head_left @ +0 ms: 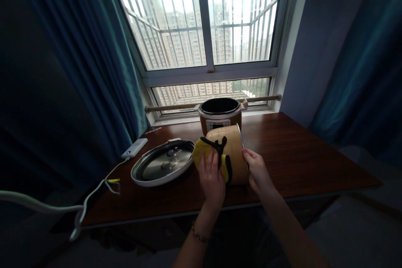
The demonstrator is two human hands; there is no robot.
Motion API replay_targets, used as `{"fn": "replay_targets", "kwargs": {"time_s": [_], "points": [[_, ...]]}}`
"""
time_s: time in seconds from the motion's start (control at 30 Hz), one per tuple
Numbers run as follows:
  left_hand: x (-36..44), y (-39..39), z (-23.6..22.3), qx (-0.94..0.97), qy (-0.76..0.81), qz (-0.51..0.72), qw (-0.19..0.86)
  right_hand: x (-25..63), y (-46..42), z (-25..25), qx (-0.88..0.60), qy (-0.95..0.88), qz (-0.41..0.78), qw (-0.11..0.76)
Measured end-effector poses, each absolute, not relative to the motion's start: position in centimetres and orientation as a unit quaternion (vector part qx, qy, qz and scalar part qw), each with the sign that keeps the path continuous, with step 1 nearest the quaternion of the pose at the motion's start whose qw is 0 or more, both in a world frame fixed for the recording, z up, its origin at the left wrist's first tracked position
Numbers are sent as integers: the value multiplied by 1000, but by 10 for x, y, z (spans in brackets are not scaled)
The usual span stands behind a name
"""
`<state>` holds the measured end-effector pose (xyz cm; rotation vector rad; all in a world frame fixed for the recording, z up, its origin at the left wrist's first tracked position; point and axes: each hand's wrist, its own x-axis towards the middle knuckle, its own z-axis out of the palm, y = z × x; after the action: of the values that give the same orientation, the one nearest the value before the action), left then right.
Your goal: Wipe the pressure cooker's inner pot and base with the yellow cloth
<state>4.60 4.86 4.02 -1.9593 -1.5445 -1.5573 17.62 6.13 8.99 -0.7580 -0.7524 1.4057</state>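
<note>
A golden inner pot (238, 159) is tipped on its side above the front of the table, its metal rim toward the right. My right hand (256, 168) grips that rim, thumb and fingers closed on it. Against the pot's base and side, my left hand (212, 179) presses a yellow cloth with black edging (200, 147), fingers laid over it. Behind the pot stands a rice cooker body (220, 115), uncovered, with a dark interior and a front control panel. The pot covers part of it.
The cooker's round lid (161, 166) lies inner side up at the left of the brown table (282, 155). Beyond it is a white power strip (135, 148), whose white cord (91, 194) hangs off the left edge. A barred window (207, 29) and blue curtains surround the table.
</note>
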Motion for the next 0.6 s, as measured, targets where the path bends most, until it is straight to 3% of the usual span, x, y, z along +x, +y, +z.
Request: {"fn": "replay_targets", "kwargs": {"time_s": [0.13, 0.3, 0.6], "points": [[72, 40, 33, -720, -509, -425, 204, 173, 69, 101, -324, -293, 629, 643], [80, 38, 29, -727, -493, -403, 256, 174, 71, 100, -317, -292, 635, 641], [38, 61, 47, -634, -566, -518, 102, 173, 68, 98, -300, -296, 657, 625]]}}
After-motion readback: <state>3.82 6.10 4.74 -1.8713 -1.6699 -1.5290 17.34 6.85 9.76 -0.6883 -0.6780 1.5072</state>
